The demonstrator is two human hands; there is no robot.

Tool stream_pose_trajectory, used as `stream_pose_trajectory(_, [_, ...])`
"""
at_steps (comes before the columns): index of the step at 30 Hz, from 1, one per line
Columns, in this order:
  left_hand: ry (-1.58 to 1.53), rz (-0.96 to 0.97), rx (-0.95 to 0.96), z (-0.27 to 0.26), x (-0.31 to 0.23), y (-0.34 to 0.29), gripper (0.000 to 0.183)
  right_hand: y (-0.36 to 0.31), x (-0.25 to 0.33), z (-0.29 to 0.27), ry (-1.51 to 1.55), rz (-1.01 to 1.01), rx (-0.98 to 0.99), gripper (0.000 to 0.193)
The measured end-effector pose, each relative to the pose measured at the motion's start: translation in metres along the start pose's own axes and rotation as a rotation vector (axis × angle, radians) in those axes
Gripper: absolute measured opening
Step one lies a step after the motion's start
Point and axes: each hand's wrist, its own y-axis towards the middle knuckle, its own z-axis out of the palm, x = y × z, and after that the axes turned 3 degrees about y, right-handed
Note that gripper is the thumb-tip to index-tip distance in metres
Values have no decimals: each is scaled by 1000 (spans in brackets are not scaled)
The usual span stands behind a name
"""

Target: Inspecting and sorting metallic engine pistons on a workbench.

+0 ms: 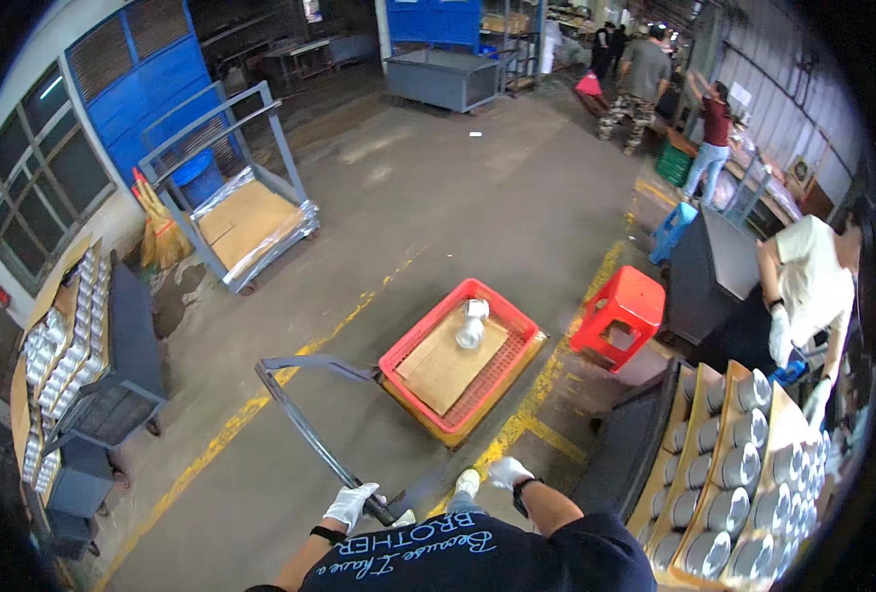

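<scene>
Two gloved hands: both in white gloves, at the lower edge.
Left hand [350, 504]: fingers wrapped around the grey handle bar [312, 430] of one low cart.
Right hand [507, 473]: free of the bar, fingers loosely curled, holding nothing.
Red crate [410, 350]: one, on the cart deck ahead of the hands.
Crate contents: one cardboard sheet [441, 367]; one silver metal part [473, 325] on it.
Red stool [620, 314]: one, right of the crate.

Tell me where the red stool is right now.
In the head view, the red stool stands on the floor right of centre, just right of the red crate and beside the dark cabinet.
</scene>
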Motion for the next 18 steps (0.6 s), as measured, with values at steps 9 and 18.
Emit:
stream_pose_trajectory(9, [-276, -111, 429, -1, 5, 51, 19, -277, 6, 229, 99, 622, 141, 40])
stream_pose_trajectory(18, [-329, -51, 479, 1, 27, 94, 22, -339, 217, 202, 438, 901, -295, 28])
